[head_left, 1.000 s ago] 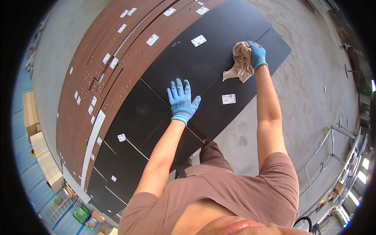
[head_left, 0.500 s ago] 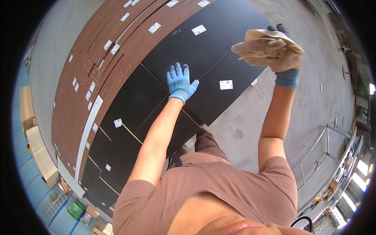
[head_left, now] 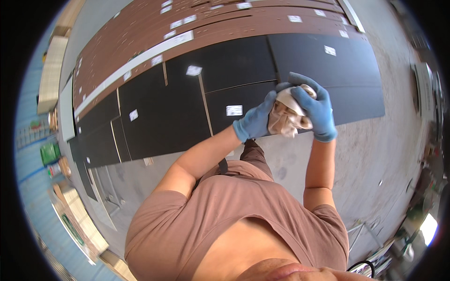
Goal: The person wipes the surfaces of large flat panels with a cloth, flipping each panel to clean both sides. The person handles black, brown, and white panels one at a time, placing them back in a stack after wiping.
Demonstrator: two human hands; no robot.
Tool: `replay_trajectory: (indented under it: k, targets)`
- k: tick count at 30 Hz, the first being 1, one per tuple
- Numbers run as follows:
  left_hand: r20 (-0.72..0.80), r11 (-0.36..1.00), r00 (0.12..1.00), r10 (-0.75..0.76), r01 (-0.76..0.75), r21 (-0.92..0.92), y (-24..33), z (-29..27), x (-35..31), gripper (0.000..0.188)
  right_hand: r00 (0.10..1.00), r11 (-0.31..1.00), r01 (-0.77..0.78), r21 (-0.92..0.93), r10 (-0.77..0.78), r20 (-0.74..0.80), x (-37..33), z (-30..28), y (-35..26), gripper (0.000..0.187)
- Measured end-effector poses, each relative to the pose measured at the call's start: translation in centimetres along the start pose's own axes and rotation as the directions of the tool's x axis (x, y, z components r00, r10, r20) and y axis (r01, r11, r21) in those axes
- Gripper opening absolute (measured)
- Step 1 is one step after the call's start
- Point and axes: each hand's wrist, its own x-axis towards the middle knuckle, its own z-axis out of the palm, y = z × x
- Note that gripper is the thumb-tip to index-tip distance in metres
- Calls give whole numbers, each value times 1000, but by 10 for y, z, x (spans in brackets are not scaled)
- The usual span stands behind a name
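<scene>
A crumpled beige cloth (head_left: pixel 284 117) is bunched up between my two hands, above the near edge of the black panels. My right hand (head_left: pixel 320 111), in a blue glove, wraps its fingers over the top and right side of it. From the left, my left hand (head_left: pixel 255 121), gloved the same way, closes against the cloth; some of its fingers are hidden behind it. Below and beyond lie flat black panels (head_left: pixel 164 105) with white labels, side by side with narrow gaps between them.
Brown drilled panels (head_left: pixel 225 26) with white labels lie beyond the black ones, with a pale strip (head_left: pixel 140 57) along their edge. Grey concrete floor (head_left: pixel 358 154) spreads to the right. Stacked light boards (head_left: pixel 52 75) and a green bin (head_left: pixel 49 153) are at the far left.
My left hand has lifted off the black panel and joined the cloth. My right hand has brought the cloth inward and down, bunching it. The view has turned along the panels.
</scene>
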Motion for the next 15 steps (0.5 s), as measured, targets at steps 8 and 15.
replay_trajectory:
  k: [8,15]
  targets:
    - [-311,900,923,225,-320,-297,39,-68,-265,76,623,387,782,-488,-505,598,-73,277,79,65]
    - [-456,575,803,384,-594,-562,85,-120,-540,61,304,537,841,65,-569,764,-170,480,138,81]
